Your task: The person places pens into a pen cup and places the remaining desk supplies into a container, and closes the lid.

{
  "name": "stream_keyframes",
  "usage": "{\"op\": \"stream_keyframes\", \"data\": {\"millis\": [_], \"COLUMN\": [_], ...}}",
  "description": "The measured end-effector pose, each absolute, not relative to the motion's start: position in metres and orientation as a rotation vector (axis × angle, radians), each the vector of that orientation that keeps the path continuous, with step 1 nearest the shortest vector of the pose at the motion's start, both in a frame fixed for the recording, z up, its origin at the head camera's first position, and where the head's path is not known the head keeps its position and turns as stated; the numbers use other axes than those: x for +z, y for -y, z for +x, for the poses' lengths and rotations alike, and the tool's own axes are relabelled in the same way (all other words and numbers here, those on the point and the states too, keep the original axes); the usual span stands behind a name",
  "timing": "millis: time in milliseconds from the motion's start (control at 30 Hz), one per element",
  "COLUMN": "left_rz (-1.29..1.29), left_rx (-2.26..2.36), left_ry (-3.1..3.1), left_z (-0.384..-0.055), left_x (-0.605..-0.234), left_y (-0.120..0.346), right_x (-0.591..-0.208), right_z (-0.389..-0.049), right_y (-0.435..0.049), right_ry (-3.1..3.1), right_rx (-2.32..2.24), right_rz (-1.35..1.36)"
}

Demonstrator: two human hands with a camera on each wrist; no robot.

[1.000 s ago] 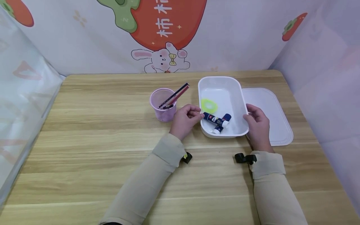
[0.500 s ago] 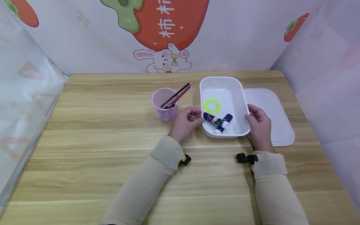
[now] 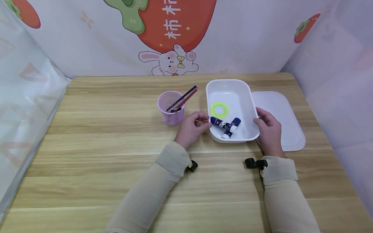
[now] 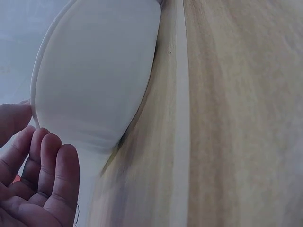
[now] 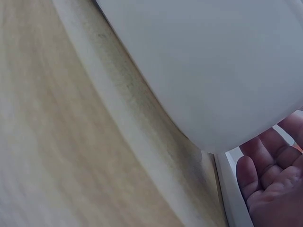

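Observation:
A white plastic box (image 3: 233,94) with rounded corners stands on the table, held at both sides. My left hand (image 3: 190,128) pinches its left rim between thumb and fingers; the left wrist view shows this grip at the box's edge (image 4: 34,85). On the opposite side my right hand (image 3: 269,132) grips the right rim, its fingers under the edge in the right wrist view. Inside lie two dark blue glue sticks with white ends, the upper glue stick (image 3: 222,124) crossing the lower glue stick (image 3: 236,122). Behind them rests a yellow-green ring (image 3: 213,111).
A pink cup (image 3: 173,119) holding a few pencils (image 3: 190,96) stands close to the left hand. A flat white lid (image 3: 287,126) lies on the wooden table (image 3: 116,136) to the right, partly behind the right hand. A printed curtain (image 3: 247,42) hangs along the back.
The yellow-green ring has shifted slightly right, away from the box's left wall. The view has moved a little. Both hands keep their grip on the rim.

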State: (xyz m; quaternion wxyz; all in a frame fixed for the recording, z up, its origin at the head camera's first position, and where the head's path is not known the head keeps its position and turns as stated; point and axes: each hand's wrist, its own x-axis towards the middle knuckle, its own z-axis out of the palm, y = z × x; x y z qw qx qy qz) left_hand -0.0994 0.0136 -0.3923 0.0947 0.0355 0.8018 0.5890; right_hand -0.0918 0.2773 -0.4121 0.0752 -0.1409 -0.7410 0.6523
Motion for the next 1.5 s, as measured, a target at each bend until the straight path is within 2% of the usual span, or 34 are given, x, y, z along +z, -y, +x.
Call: {"op": "stream_keyframes", "data": {"millis": [600, 900, 1200, 1500], "left_rz": [0.168, 0.172, 0.152, 0.161], "left_rx": [1.887, 1.928, 1.958, 1.962], "left_ry": [-2.236, -2.185, -2.185, -2.168], "left_z": [-0.097, -0.088, -0.099, -0.096], "left_x": [-0.391, -0.364, -0.389, -0.401], "left_y": [-0.009, -0.014, -0.014, -0.013], "right_x": [-0.405, -0.398, -0.388, -0.389], "right_z": [-0.095, -0.093, -0.095, -0.091], "right_y": [-0.276, -0.280, -0.299, -0.331], "right_ry": [2.207, 1.985, 1.837, 1.724], "right_rx": [1.941, 2.004, 2.030, 2.045], "right_rz": [-0.402, -0.408, -0.331, -0.519]}}
